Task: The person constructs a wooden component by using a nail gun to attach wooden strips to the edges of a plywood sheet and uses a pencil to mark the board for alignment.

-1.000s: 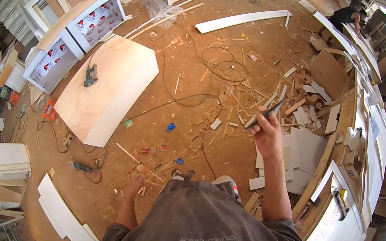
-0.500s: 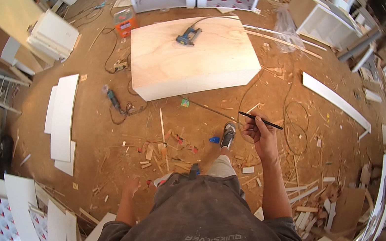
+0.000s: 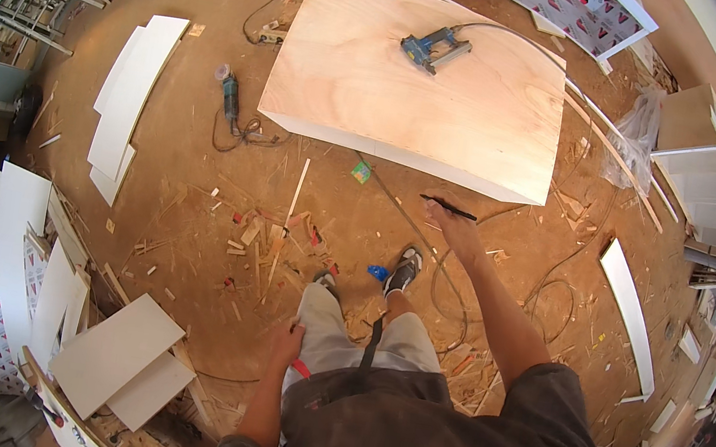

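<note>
My right hand is closed around a slim black pen, held out below the front edge of a large plywood-topped box with white sides. A blue nail gun lies on that top, its hose running off to the right. My left hand hangs by my left thigh with fingers curled; what it holds, if anything, is hidden. A red item shows just below it. An angle grinder lies on the floor left of the box.
White panels lie at left, with stacked boards at lower left. A long white strip lies at right. Open white cabinets stand behind the box. Cables, wood offcuts and plastic sheeting are on the floor.
My view has swung left, bringing the plywood-topped box from the left to straight ahead and nearer. A foot has stepped forward. My right hand still carries the black pen, now lower.
</note>
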Demonstrator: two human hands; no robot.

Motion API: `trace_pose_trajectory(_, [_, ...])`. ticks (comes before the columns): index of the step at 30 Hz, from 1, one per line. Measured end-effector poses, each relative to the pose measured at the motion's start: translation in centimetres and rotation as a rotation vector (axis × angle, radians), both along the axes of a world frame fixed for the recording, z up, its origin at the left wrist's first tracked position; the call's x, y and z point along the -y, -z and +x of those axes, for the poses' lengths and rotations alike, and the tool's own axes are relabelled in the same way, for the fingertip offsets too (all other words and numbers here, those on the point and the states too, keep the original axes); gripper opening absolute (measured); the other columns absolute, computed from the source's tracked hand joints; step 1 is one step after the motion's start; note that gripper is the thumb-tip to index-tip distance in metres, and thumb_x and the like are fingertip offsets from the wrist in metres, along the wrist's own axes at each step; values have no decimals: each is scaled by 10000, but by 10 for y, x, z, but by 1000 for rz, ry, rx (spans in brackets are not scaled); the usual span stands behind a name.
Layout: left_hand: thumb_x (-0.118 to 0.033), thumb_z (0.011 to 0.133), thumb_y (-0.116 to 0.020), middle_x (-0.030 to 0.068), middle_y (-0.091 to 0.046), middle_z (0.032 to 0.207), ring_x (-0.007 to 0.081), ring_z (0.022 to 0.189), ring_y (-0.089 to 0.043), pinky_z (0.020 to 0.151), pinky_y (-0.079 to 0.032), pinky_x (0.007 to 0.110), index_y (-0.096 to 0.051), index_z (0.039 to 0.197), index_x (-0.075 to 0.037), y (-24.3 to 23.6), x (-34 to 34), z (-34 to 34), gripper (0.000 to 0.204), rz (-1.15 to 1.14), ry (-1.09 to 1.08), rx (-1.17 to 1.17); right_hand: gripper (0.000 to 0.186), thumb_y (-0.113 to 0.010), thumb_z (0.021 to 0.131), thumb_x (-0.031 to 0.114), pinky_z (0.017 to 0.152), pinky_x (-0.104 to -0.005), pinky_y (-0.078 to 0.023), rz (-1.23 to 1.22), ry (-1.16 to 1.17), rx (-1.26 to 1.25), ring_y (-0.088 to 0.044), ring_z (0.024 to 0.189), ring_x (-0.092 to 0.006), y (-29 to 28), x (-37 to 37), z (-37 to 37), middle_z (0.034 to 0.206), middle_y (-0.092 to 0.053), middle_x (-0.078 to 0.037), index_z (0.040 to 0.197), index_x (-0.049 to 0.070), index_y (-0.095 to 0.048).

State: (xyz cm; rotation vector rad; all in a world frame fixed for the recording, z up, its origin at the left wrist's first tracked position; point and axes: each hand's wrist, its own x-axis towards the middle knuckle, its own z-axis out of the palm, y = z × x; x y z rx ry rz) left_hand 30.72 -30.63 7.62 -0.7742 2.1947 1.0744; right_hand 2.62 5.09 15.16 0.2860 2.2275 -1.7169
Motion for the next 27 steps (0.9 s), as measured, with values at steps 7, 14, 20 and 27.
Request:
trace_pose_trajectory(7, [-261, 871, -617, 206, -571, 1255, 405, 1178, -523, 973, -438, 447, -563, 1279, -51, 117, -79, -32, 462, -145, 267, -46, 303, -617, 910, 260, 846, -305, -468, 59, 1, 13, -586, 928, -160, 124, 28, -86, 973, -653, -81, 1102, 27, -645])
trace_pose_trajectory(14, [-236, 857, -599, 154, -563, 1229, 362, 1164, -502, 939, -447, 496, -618, 1189, -83, 158, -96, -39, 366, -257, 287, 120, 281, -626, 904, 252, 821, -312, -481, 107, -4, 31, -607, 902, -159, 259, 64, -163, 953, -673, -78, 1097, 51, -655])
trace_pose_trajectory(20, [-226, 858, -591, 151, -578, 1202, 363, 1120, -517, 901, -444, 504, -664, 1067, -78, 175, -83, -31, 267, -271, 234, 3, 227, -616, 906, 216, 844, -305, -485, 137, -32, -22, -621, 929, -166, 314, 90, -192, 959, -684, -70, 1056, 51, -661])
trace_pose_trajectory(27, [-234, 856, -611, 140, -583, 1204, 367, 1102, -527, 894, -445, 500, -663, 1049, -83, 178, -82, -44, 251, -254, 242, 16, 219, -625, 901, 203, 828, -294, -483, 91, -53, 28, -605, 892, -141, 320, 88, -198, 933, -669, -54, 1057, 53, -662])
